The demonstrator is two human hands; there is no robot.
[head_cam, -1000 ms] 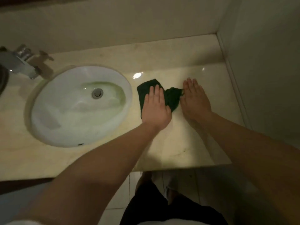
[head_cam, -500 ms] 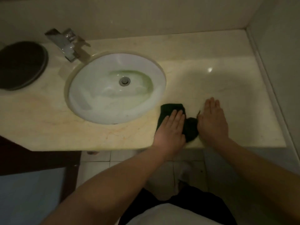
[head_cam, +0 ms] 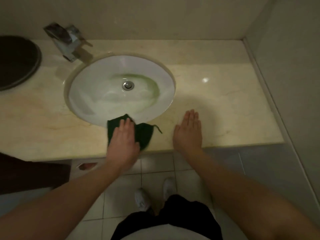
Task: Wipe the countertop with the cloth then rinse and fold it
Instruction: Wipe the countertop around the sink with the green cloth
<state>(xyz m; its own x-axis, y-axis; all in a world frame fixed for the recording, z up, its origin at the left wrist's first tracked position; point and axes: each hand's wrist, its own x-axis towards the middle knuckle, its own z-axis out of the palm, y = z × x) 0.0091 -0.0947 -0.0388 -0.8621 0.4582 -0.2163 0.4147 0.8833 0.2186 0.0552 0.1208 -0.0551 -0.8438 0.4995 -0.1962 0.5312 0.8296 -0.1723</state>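
Green cloth under left hand overlaps sink rim.

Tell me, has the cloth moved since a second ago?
Yes. The cloth slid left: once right of the sink, it now overlaps its front rim, under the left hand.

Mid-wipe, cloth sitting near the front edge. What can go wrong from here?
1. The left hand presses the cloth flat, without gripping it. The cloth lies near the countertop's front edge, so a stroke toward the person may drag it onto the floor.
2. Its far corner overlaps the sink rim and may slip into the green-stained basin.
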